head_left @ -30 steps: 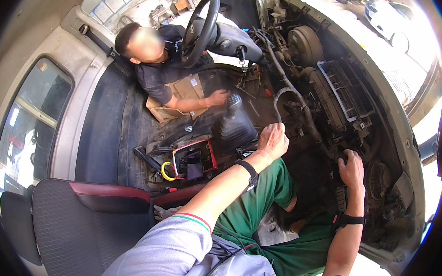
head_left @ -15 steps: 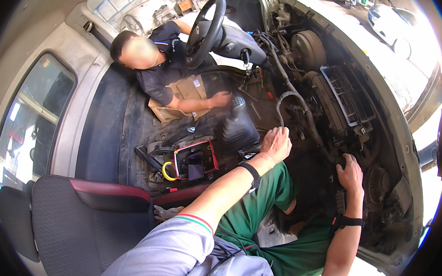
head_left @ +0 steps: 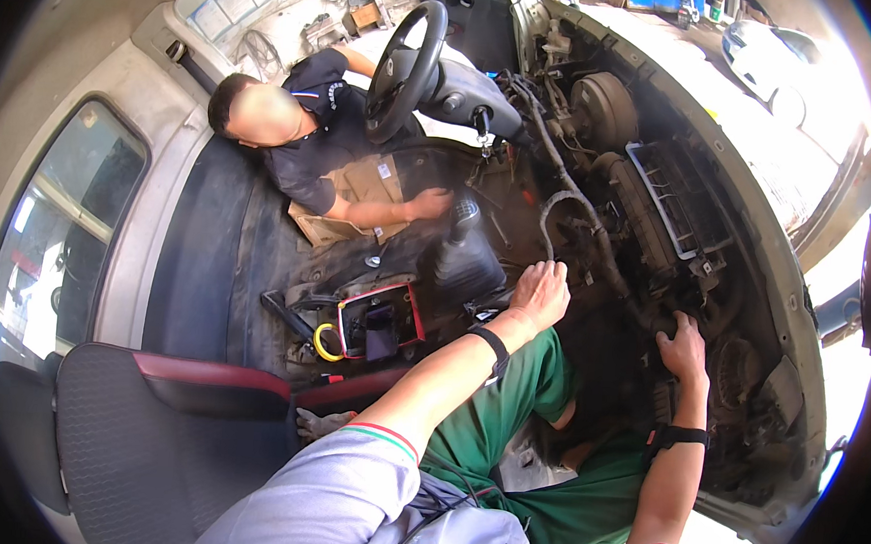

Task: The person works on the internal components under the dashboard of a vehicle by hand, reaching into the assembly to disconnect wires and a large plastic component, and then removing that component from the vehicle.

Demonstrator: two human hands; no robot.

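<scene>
My left hand (head_left: 541, 295) is closed, its fingertips pinching the lower end of a thin dark cable branch (head_left: 548, 227). That branch curves off a thick wrapped wiring harness (head_left: 588, 213) running down the stripped dash area. Farther right, my right hand (head_left: 686, 349) reaches among dark parts near the harness's lower end. Its thumb and fingers are apart, though the fingertips are partly lost in shadow. Left of my left hand stands the gear lever (head_left: 465, 219) with its black boot.
A co-worker (head_left: 314, 138) leans in past the steering wheel (head_left: 406, 73), one arm over flattened cardboard (head_left: 369, 182). Near the seat (head_left: 181, 436) lie a red-edged tray (head_left: 418, 315) with a phone (head_left: 381, 330), yellow tape (head_left: 325, 343) and a glove (head_left: 324, 424). An open heater housing (head_left: 671, 201) sits ahead.
My left hand has dropped slightly lower with the cable end. The right hand has shifted a little down, its fingers less spread. The whole view has moved slightly.
</scene>
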